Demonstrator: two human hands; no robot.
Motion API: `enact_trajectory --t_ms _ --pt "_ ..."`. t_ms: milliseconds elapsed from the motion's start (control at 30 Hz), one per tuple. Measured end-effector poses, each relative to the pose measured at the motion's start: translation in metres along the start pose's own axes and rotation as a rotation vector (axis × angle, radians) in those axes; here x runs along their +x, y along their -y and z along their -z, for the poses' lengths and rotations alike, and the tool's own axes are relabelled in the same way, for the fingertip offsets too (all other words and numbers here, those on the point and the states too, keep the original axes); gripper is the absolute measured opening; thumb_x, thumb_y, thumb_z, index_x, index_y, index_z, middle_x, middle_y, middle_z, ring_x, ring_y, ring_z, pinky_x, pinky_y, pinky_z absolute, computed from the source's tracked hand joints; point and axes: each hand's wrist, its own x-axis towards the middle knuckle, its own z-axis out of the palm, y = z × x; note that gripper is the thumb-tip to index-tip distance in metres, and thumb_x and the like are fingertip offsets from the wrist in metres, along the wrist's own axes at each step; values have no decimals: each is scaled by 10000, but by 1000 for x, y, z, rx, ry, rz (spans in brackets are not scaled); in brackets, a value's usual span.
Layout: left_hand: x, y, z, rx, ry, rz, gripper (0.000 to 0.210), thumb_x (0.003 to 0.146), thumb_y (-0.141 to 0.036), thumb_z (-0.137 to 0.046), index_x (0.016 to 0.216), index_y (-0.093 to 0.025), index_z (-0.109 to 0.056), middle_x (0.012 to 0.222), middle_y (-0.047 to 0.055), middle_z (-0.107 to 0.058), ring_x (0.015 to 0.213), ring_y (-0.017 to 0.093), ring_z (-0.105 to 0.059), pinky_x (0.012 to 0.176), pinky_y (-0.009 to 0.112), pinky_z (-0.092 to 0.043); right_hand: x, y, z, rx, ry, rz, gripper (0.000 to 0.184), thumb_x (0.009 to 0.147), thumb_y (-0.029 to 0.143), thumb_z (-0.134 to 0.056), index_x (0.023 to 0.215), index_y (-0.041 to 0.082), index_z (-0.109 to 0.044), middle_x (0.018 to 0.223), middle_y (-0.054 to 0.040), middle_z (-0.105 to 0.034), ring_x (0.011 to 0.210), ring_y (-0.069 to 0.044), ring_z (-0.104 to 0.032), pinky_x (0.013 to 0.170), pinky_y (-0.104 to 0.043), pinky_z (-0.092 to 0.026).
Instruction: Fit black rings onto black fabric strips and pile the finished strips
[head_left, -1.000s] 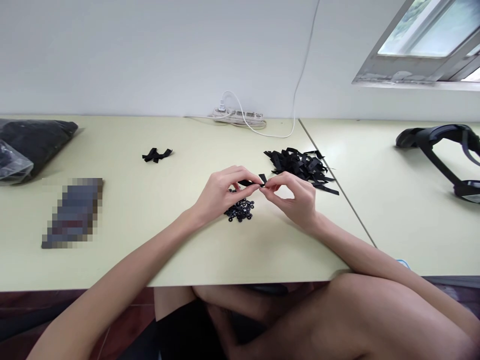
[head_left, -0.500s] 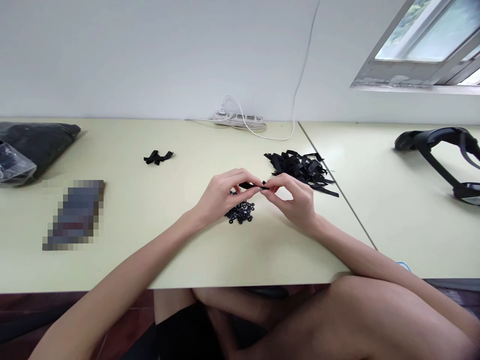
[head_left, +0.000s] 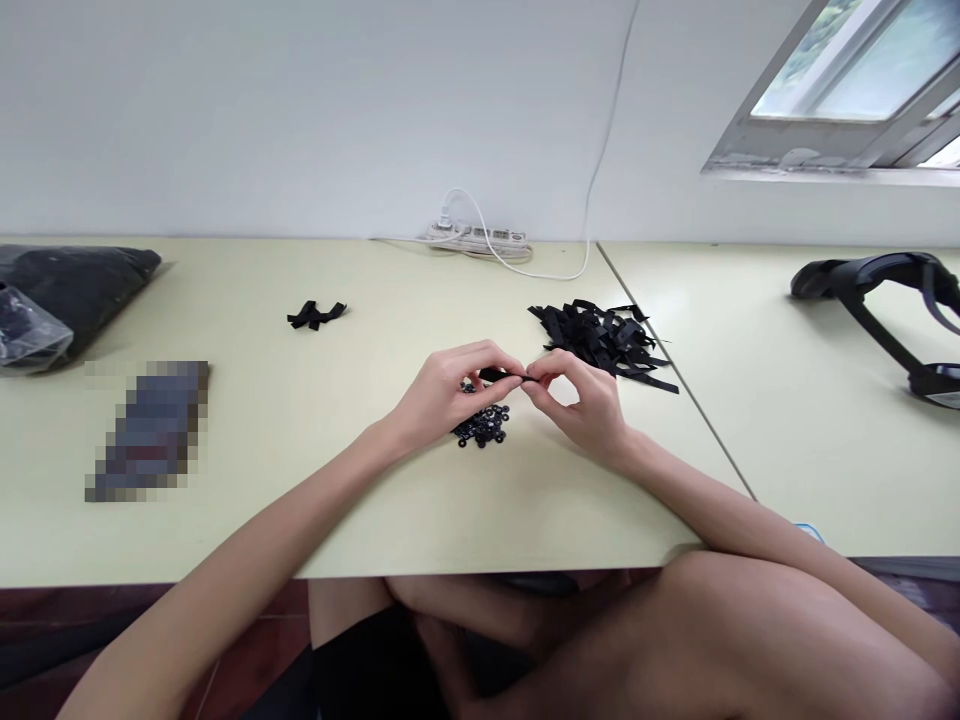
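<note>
A short black ribbon strip is pinched between my two hands, above the table. My left hand grips it between thumb and fingertips, and my right hand pinches its right end. The fingertips of both hands almost meet and hide part of the strip. Below my left hand lies a small pile of dark round pieces with holes, partly covered by that hand. Just behind my right hand is a heap of black ribbon strips. A few more black strips lie apart at the left.
Along the wall sits a white power strip with a white cable. A dark plastic bag and a blurred-out flat object are at the left. A black headset stands at the right, past the table seam.
My right hand has tilted slightly, and its fingers have shifted a little on the strip's end. My left hand stays nearly in place.
</note>
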Motion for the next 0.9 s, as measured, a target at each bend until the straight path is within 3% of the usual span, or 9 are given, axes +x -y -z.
enact_trajectory --t_ms 367,600,800,900 --pt "-1 2 -1 -3 21 8 132 1119 -253 -713 1110 -212 -838 1049 43 -831 908 148 -749 746 255 -571 2 4 -1 -58 30 -2 203 1054 118 -664 963 265 -558 741 57 -580 629 -121 -531 584 -262 -438" --pt "0 0 -2 -21 19 47 123 1102 -239 -722 1108 -210 -842 1049 38 -834 915 143 -752 730 240 -565 2 3 -1 -3 36 -31 203 1058 126 -662 932 259 -573 732 52 -574 634 -121 -517 589 -269 -432" --pt "3 -4 2 -121 7 219 145 1071 -335 -770 1039 -221 -854 1037 36 -846 926 158 -754 733 251 -543 1 4 -1 227 110 -278 173 1132 293 -680 973 252 -624 802 18 -728 681 -127 -686 602 -256 -518" --pt "5 -3 3 -180 31 275 186 1057 -381 -783 1036 -213 -858 1028 50 -842 888 162 -734 685 258 -519 0 5 -1 290 131 -372 229 1146 383 -681 969 248 -632 795 9 -752 675 -132 -706 604 -262 -531"
